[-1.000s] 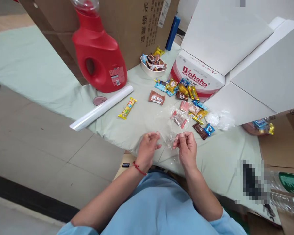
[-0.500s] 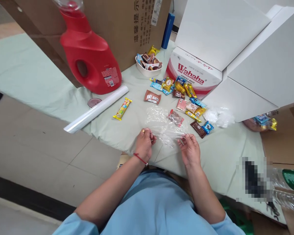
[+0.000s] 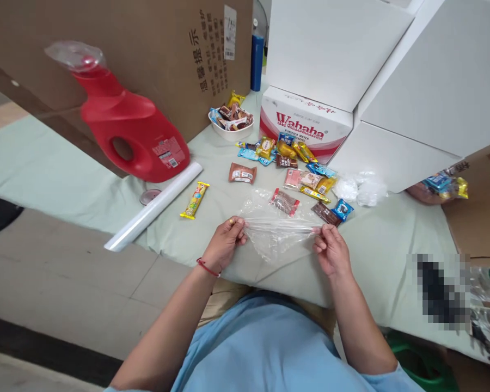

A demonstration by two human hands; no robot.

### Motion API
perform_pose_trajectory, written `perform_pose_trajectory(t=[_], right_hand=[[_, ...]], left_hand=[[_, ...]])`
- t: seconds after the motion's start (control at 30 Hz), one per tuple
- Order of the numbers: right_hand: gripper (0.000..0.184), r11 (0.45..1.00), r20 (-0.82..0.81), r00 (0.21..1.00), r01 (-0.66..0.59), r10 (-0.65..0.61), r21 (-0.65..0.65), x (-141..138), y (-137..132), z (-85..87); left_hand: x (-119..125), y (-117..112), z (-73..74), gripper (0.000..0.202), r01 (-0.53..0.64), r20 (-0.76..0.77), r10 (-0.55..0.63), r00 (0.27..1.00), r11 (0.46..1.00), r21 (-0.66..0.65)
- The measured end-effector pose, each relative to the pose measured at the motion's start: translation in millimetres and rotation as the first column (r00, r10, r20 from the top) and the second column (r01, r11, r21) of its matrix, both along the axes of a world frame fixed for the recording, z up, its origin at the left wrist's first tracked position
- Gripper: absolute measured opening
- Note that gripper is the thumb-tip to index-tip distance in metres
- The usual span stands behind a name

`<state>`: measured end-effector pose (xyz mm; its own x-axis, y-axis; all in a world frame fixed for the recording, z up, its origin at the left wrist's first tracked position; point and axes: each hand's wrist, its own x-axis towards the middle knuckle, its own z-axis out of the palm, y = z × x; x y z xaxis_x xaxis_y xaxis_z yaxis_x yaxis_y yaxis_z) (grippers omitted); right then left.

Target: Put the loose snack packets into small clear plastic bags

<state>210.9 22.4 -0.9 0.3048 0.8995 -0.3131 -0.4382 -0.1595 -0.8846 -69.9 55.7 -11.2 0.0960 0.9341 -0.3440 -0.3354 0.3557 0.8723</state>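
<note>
My left hand (image 3: pixel 225 242) and my right hand (image 3: pixel 331 249) each pinch one side of a clear plastic bag (image 3: pixel 277 234) and hold it stretched wide over the front edge of the green cloth. Just beyond the bag lies a dark red wrapped snack (image 3: pixel 285 201) on crumpled clear film. Several wrapped snacks (image 3: pixel 306 179) are scattered behind it, with a brown packet (image 3: pixel 242 173) and a yellow bar (image 3: pixel 195 200) lying apart to the left.
A red detergent jug (image 3: pixel 134 133) stands at the left with a white roll (image 3: pixel 153 207) in front of it. A white bowl of snacks (image 3: pixel 231 121), a Wahaha carton (image 3: pixel 306 125), open white box flaps (image 3: pixel 392 81) and a brown cardboard box (image 3: pixel 147 49) stand behind.
My hands have moved apart, pulling the bag from a bunched state to a taut wide opening. The camera view has tilted up and shifted.
</note>
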Motion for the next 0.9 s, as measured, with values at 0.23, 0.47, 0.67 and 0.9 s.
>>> perform_pose_trajectory(t=[0.23,0.47,0.67,0.9], right_hand=[[0.047,0.999,0.048,0.999,0.024,-0.022,-0.028,11,9,-7.0],[0.034,0.981,0.402,0.905,0.066,-0.136,0.183,-18,14,-24.4],[0.035,0.948,0.437,0.862,0.136,-0.256,0.287,-6,15,-2.6],[0.034,0.997,0.663,0.749,-0.05,0.005,0.05,19,31,-3.7]], left_hand=[[-13,5,5.3,0.044,0.033,-0.101,-0.038,0.994,0.998,-0.052],[30,6,2.4,0.025,-0.152,-0.275,0.181,0.944,0.98,0.126],[22,4,20.6,0.027,-0.113,-0.273,0.194,0.942,0.952,0.285],[-8,3,11.1,0.029,0.161,-0.438,-0.128,0.89,0.986,0.039]])
